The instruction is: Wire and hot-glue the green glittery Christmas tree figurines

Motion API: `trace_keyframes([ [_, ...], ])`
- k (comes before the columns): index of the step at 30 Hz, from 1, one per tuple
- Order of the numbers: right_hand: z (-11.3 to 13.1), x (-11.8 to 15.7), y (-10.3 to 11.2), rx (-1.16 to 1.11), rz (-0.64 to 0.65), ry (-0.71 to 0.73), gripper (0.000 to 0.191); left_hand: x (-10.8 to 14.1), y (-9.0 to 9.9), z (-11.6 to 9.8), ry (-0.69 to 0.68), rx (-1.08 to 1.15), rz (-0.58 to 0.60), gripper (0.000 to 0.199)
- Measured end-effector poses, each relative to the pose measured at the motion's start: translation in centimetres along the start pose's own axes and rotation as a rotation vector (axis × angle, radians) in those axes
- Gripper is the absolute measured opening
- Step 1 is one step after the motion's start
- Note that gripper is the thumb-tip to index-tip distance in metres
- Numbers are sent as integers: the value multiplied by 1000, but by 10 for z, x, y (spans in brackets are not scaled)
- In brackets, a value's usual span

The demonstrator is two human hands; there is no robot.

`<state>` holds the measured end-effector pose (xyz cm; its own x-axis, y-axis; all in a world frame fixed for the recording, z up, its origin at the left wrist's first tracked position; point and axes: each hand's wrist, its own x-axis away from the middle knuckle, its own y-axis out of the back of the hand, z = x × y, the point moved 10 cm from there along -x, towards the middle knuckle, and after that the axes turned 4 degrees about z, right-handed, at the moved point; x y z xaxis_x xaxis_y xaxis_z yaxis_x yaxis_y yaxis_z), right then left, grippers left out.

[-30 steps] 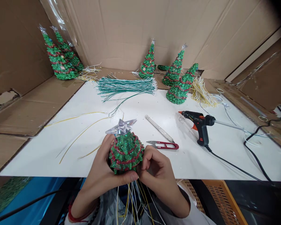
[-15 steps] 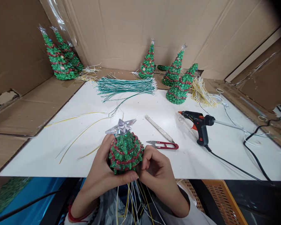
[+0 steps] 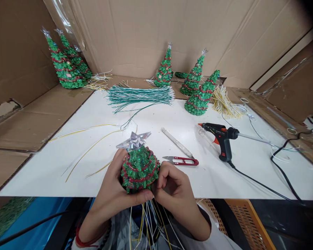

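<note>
As before, tree (image 3: 140, 170) in left hand (image 3: 120, 194).

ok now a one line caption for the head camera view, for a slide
Left hand grips a star-topped beaded tree, right hand at its base

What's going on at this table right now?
A person's left hand grips a beaded green Christmas tree topped by a clear star, while the right hand pinches at its lower side. White and yellow strands hang beneath. The red-handled thread snips and hot glue gun lie on the white tabletop; five similar trees stand farther back.
</note>
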<state>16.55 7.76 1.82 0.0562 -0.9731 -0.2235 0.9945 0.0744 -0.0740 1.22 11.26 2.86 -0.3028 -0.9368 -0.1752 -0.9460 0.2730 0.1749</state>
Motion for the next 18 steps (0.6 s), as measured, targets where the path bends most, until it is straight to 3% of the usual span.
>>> trace_keyframes([
  [18, -6, -2, -1, -93, 31, -87, 20, -2, 0, -1, 21, -1, -8, 65],
])
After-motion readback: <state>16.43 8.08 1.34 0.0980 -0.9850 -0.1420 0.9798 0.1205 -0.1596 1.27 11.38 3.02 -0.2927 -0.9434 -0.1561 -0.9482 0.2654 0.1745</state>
